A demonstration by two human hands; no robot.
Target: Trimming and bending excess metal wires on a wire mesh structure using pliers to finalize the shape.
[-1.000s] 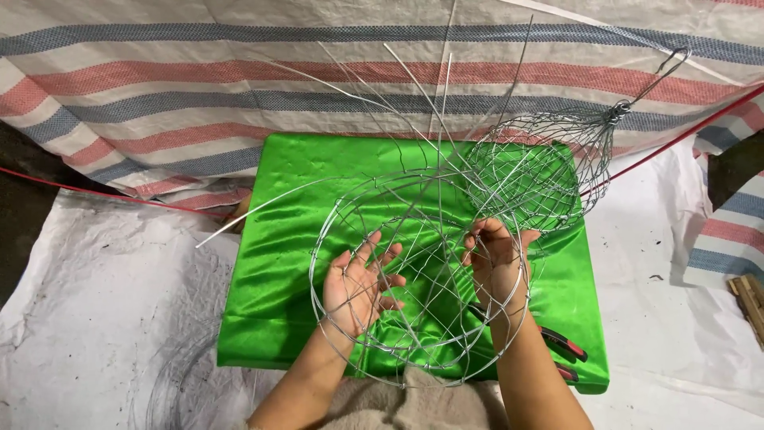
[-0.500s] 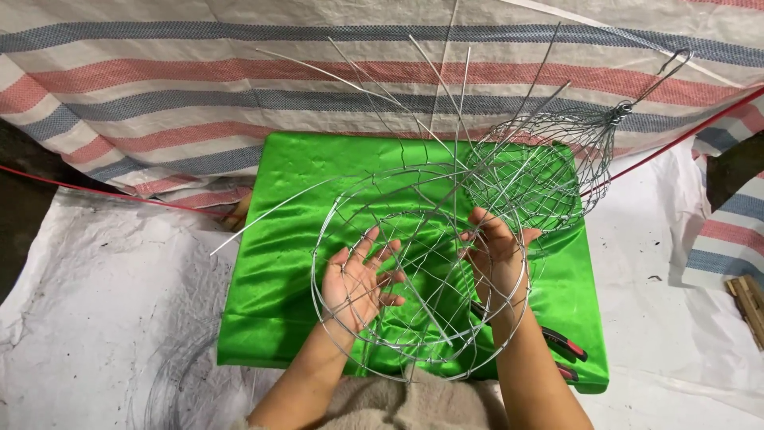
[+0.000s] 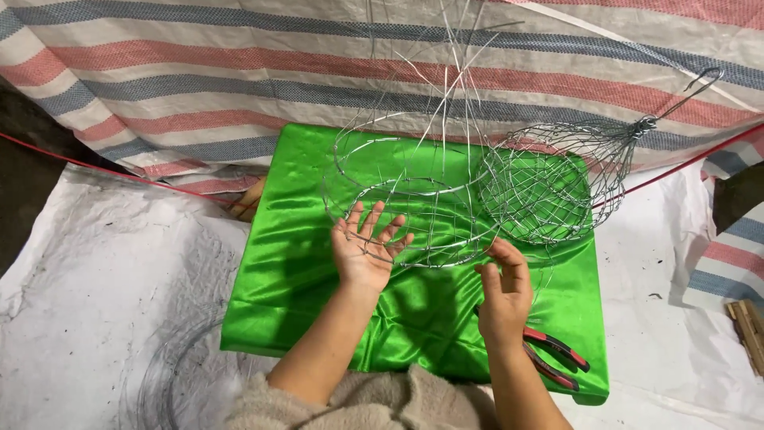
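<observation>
I hold an unfinished wire basket frame up over a bright green cloth. Long loose wire ends stick up from it. My left hand is spread flat against the frame's left side, fingers apart and pressing on the wires. My right hand pinches the lower right rim of the frame with fingers curled. A finished wire basket with a twisted hook handle lies on its side on the cloth, just right of the frame.
Red-handled pliers lie on the cloth by my right wrist. A striped tarp hangs behind. White sheeting covers the ground, with a wire coil at lower left. Wooden sticks sit at far right.
The frame has been tipped up and lifted away from me, its loose wires now pointing upward. My right hand slid from inside the frame down to its lower right rim.
</observation>
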